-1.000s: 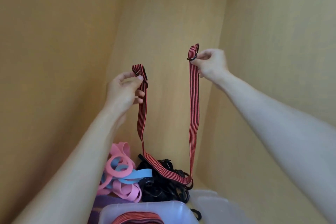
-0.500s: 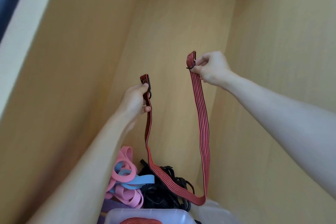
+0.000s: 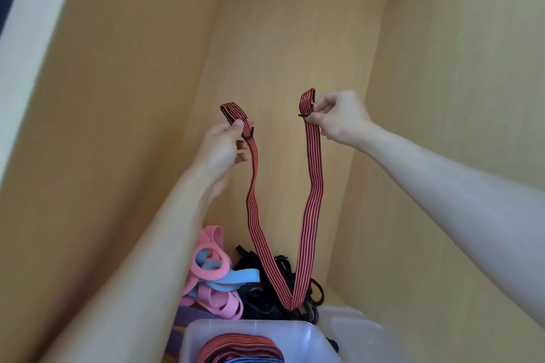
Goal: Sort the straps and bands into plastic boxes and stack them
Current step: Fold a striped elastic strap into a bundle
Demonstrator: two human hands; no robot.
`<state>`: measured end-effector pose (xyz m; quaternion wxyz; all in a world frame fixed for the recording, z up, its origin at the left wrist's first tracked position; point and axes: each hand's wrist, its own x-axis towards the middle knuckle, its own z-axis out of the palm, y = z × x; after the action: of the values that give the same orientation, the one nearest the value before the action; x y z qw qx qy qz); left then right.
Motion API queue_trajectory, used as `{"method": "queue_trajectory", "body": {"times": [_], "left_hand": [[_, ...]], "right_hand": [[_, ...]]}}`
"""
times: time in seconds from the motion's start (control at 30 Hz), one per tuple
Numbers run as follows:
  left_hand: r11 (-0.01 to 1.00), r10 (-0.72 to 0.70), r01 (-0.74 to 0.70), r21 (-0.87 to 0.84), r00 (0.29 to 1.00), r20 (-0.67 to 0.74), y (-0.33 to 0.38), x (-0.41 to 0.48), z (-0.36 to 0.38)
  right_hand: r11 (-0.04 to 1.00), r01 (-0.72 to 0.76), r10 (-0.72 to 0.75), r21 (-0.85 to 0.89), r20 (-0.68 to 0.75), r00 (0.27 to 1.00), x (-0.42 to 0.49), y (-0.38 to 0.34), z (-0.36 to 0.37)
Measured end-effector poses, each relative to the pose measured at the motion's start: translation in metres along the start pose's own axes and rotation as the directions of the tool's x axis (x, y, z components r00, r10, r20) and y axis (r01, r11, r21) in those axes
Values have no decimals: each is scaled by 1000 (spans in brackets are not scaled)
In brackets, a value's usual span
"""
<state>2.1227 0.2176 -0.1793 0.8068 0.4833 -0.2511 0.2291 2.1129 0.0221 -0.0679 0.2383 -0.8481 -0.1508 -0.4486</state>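
A red and black striped strap (image 3: 313,203) hangs in a V between my hands, its fold low above the pile. My left hand (image 3: 221,148) pinches one end by its dark hook. My right hand (image 3: 336,116) pinches the other end at its hook, a little higher. Below the fold lie black straps (image 3: 265,298), and left of them pink and blue bands (image 3: 211,277). A clear plastic box (image 3: 256,333) at the bottom holds coiled red striped straps (image 3: 239,348).
Tan wooden walls close in on the left, back and right, like the inside of a cabinet. A second clear plastic box or lid (image 3: 351,330) sits right of the first. A purple band (image 3: 188,314) lies under the pink ones.
My hands came closer together and the strap's loop narrowed from a U into a V. The left hand rose a little and its strap end tilted over.
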Motion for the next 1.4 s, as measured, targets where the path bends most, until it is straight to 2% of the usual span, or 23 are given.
{"method": "queue_trajectory", "body": {"times": [0.3,0.57,0.7,0.77,0.83,0.9,0.97,1.17,1.3,1.4], "left_hand": [[998,-15,13,-63,1000,-22,0,-2,0],[1000,-17,17,-23,1000,-20,-2,-1,0],[1000,-17,17,-10,1000,-6,-3,0,-2],[1000,-16,16,-3,1000,-7,-4,0,-3],[1000,-11,11,6,1000,-6,-5,0,-3],[1000,-11,11,11,1000,0,-5,0,-3],[1000,-13,13,11,1000,9,-5,0,-3],[1000,-20,21,-20,999,30,-6,1,-5],[1000,-8,9,-2,998,66,-5,-1,-4],[999,-50,51,-7,998,50,-6,-1,-3]], "right_hand": [[998,16,-14,59,-35,999,-11,1,18],[995,104,-104,2,-10,995,-25,-7,34],[992,55,-55,116,2,998,-27,-17,37],[965,-29,14,261,58,998,-27,-22,34],[896,-111,40,431,171,985,-29,-25,30],[777,-196,16,598,293,956,-32,-26,28],[692,-249,-33,678,375,927,-35,-26,29],[635,-282,-126,719,456,881,-43,-21,44],[682,-289,-100,671,478,873,-49,-21,57],[725,-301,-44,620,477,878,-52,-21,63]]}}
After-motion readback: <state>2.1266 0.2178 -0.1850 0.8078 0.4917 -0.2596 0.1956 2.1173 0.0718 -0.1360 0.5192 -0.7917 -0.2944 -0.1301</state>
